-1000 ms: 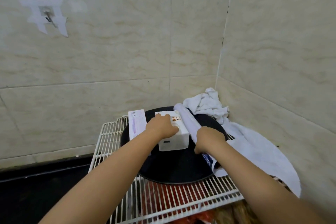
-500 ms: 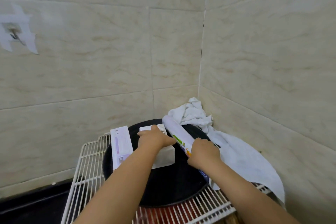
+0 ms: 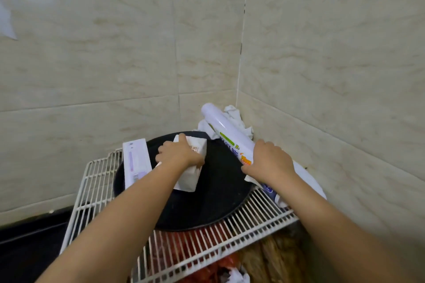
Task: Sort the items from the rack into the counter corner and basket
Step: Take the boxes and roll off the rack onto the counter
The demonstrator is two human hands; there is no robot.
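White cardboard, light and stiff by my judgement: the small box (image 3: 192, 165) sits on the black round pan (image 3: 213, 202), my left hand (image 3: 178, 156) clamped over its top. My right hand (image 3: 269, 163) grips the printed roll (image 3: 224, 130) low down, its far end tilted toward one o'clock; its smooth wrap may slip. At nine o'clock a flat carton (image 3: 135, 163) leans on the pan. White cloths (image 3: 236, 119) crowd the corner of the wire rack (image 3: 96, 181).

Your single head view looks forward and down from close above the wire rack (image 3: 110, 181), facing the tiled wall corner (image 3: 239, 89) at about 1 o'clock.
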